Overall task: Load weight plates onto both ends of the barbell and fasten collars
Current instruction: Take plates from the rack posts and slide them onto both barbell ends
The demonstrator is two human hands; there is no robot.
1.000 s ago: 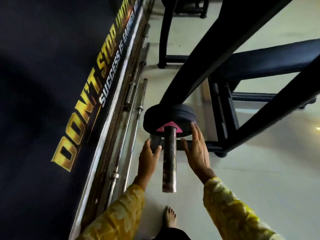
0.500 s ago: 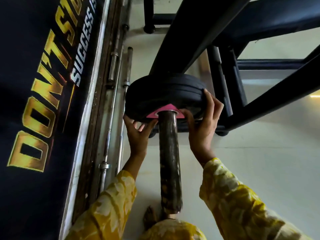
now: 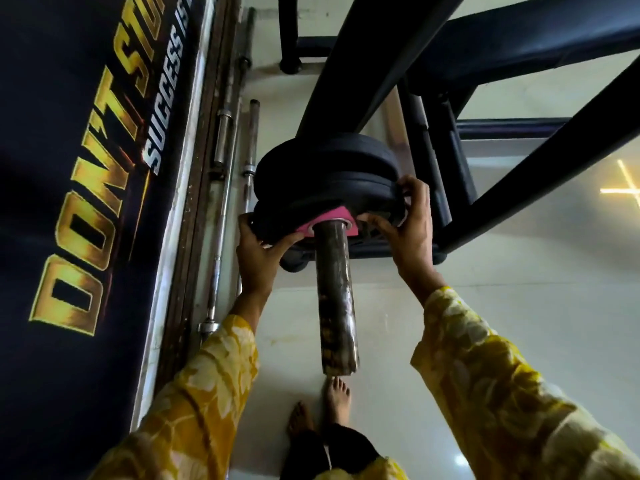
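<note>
A dark wall banner (image 3: 69, 202) with gold and white lettering fills the left of the frame from top to bottom. A black rack frame (image 3: 374, 60) crosses the upper right in thick slanted bars, with a padded bench (image 3: 540, 36) behind it along the top right. Pale glossy floor (image 3: 519, 271) takes up the right and lower middle.

Two sleeves in a yellow floral print (image 3: 485, 393) come up from the lower corners. Spare bars (image 3: 221, 202) lie on the floor along the foot of the banner, left of centre.

At the centre of the frame sits a stack of black weight plates (image 3: 325, 178), threaded on the barbell sleeve (image 3: 336, 289), whose dark, worn end runs down from the plates toward the lower middle. The front plate carries a pink label (image 3: 332, 220) around the bore.

The left hand (image 3: 259, 258) grips the lower left rim of the front plate, thumb on its face and fingers curled behind the edge. The right hand (image 3: 408, 230) grips the right rim, fingers wrapped over the outer edge and thumb pressed on the face beside the pink label.

Two bare feet (image 3: 322, 407) stand on the floor below the end of the barbell sleeve, at the bottom centre.
</note>
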